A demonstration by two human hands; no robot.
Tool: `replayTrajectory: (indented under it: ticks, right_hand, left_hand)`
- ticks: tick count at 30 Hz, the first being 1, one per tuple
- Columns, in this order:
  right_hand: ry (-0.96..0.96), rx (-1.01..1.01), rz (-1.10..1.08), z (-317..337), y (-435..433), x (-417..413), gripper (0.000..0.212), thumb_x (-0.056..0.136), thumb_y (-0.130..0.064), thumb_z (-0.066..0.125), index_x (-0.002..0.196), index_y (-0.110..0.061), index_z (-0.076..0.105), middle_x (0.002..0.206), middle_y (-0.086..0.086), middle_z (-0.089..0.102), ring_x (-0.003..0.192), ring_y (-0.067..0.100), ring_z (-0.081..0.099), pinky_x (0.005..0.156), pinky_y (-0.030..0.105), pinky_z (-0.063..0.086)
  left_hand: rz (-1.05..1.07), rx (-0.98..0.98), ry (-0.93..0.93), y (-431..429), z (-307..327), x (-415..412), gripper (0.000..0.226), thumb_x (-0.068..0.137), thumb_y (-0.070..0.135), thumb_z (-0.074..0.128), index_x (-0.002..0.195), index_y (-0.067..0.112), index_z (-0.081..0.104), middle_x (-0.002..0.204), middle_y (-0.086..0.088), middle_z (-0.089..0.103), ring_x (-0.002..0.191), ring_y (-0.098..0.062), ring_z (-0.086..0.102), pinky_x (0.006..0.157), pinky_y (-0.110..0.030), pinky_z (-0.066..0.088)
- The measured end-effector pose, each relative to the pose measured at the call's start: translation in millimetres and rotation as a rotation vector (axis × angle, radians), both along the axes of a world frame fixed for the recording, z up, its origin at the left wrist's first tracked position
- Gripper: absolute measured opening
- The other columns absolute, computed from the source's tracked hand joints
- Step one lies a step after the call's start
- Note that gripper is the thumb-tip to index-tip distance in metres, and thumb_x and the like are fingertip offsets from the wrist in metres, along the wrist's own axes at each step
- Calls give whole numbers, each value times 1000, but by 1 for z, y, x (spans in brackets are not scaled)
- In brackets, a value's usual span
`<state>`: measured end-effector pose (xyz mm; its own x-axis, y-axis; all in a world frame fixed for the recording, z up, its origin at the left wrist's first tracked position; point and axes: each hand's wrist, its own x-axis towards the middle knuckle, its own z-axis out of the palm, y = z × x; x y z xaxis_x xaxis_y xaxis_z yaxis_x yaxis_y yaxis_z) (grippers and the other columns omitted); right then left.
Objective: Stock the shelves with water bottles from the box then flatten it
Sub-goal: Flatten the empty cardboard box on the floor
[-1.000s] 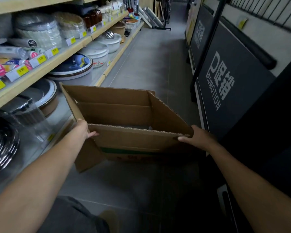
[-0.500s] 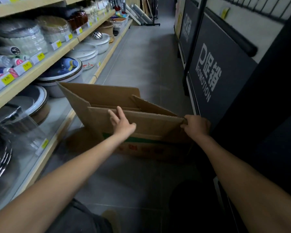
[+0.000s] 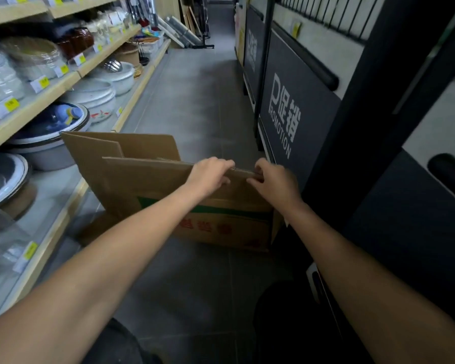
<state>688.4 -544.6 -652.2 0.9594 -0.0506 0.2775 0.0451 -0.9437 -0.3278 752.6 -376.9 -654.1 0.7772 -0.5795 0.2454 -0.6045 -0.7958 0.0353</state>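
Observation:
A brown cardboard box (image 3: 147, 187) stands on the grey aisle floor, nearly folded flat, its near and far walls pressed close together. Green and red print shows on its near side. My left hand (image 3: 208, 177) grips the top edge of the near wall, fingers curled over it. My right hand (image 3: 273, 179) grips the same edge just to the right, at the box's right corner. No water bottles are in view.
Wooden shelves (image 3: 45, 101) with bowls, basins and yellow price tags run along the left. Dark promotion panels (image 3: 286, 119) and a black cabinet line the right. The grey floor (image 3: 195, 88) stretches ahead between them.
The box has collapsed from open to nearly flat. My left hand moved from the left corner across to the right along the top edge, ending beside my right hand.

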Motion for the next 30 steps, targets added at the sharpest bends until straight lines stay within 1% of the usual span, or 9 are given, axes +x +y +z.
replayTrajectory:
  ticks: [4, 9, 12, 15, 17, 21, 24, 27, 30]
  right_hand:
    - [49, 440, -39, -2, -9, 3, 60, 84, -24, 70, 134, -14, 38, 125, 6, 57, 113, 22, 56, 92, 38, 50]
    - [194, 489, -34, 1, -6, 17, 75, 84, -24, 70, 147, -17, 28, 147, 4, 39, 135, 23, 38, 104, 35, 38]
    - [206, 465, 22, 17, 7, 31, 65, 86, -17, 68, 142, -15, 35, 139, 5, 48, 129, 22, 46, 93, 28, 40]
    - [211, 433, 66, 34, 27, 52, 56, 85, -17, 68, 134, -19, 42, 129, 4, 56, 122, 23, 52, 92, 32, 44]
    - [215, 387, 72, 39, 35, 62, 47, 84, -20, 69, 125, -23, 47, 120, 2, 61, 114, 22, 57, 90, 37, 49]
    - [213, 337, 98, 49, 56, 71, 46, 78, -29, 74, 117, -29, 50, 107, -4, 64, 103, 21, 60, 86, 42, 51]
    - [170, 325, 156, 66, 69, 78, 43, 72, -34, 79, 110, -32, 59, 101, -7, 68, 99, 18, 62, 84, 39, 52]
    - [83, 209, 170, 89, 76, 84, 36, 74, -40, 76, 108, -36, 62, 101, -7, 70, 99, 18, 62, 78, 32, 49]
    - [-20, 120, 147, 108, 87, 84, 30, 78, -43, 72, 105, -33, 64, 98, -5, 70, 96, 20, 63, 76, 33, 48]
  left_hand:
    - [116, -267, 21, 29, 25, 18, 13, 84, 24, 68, 90, 19, 59, 89, -7, 65, 90, -28, 60, 79, -43, 52]
    - [228, -447, -13, 74, 62, 29, 23, 84, 27, 68, 81, 14, 50, 71, -5, 52, 78, -25, 50, 64, -32, 34]
    - [272, -496, -47, 100, 73, 26, 23, 84, 30, 69, 92, 12, 57, 77, -8, 55, 79, -27, 52, 62, -31, 33]
    - [319, -519, -45, 129, 90, 17, 33, 83, 35, 68, 105, 12, 61, 92, -12, 62, 89, -29, 56, 74, -36, 45]
    - [337, -555, -42, 146, 103, 9, 40, 82, 39, 67, 110, 11, 62, 96, -11, 65, 86, -26, 57, 76, -38, 49]
    - [397, -640, -44, 183, 132, -13, 41, 84, 32, 68, 117, 9, 60, 107, -1, 65, 93, -19, 61, 76, -29, 48]
    - [459, -656, -91, 208, 147, -25, 39, 85, 28, 67, 118, 9, 59, 100, 0, 62, 96, -22, 62, 68, -22, 44]
    - [536, -665, -126, 221, 155, -31, 44, 85, 28, 68, 122, 7, 57, 106, -7, 65, 97, -23, 60, 71, -25, 43]
    - [528, -681, -185, 225, 166, -40, 29, 86, 19, 67, 112, 10, 59, 96, -5, 65, 86, -18, 59, 64, -24, 40]
